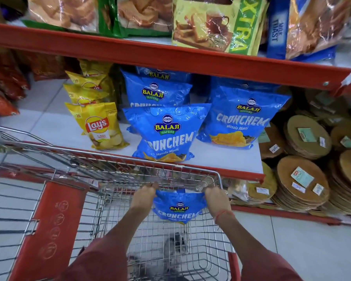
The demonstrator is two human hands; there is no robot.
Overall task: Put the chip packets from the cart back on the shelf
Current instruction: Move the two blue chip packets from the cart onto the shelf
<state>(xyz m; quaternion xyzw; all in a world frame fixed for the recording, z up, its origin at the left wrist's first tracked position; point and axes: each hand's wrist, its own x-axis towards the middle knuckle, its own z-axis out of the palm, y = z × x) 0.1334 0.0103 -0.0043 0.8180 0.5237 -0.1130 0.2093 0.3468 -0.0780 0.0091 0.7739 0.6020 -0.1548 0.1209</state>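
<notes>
Sleeves: dark red, at the lower edge, one on each arm reaching forward into the cart.
Cart [118, 159]: a wire basket with red trim, pushed close against the front of the shelf.
Left hand [145, 196]: closed on the upper left corner of the blue packet.
Right hand [216, 198]: closed on the upper right corner of the same packet; a red thread is around this wrist.
Blue packet [178, 209]: held between the two hands, upright, inside the cart near its front wall, below the shelf level.
Shelf [55, 128]: a white board with a red edge, just behind the cart.
Front blue packet [166, 132]: stands at the shelf edge, more of the same kind behind and to the right of it.
Yellow packets [98, 124]: a row to the left of the blue ones.
Round flat packs [304, 185]: stacked to the right of the shelf board.
Upper shelf: large bags of toast.
</notes>
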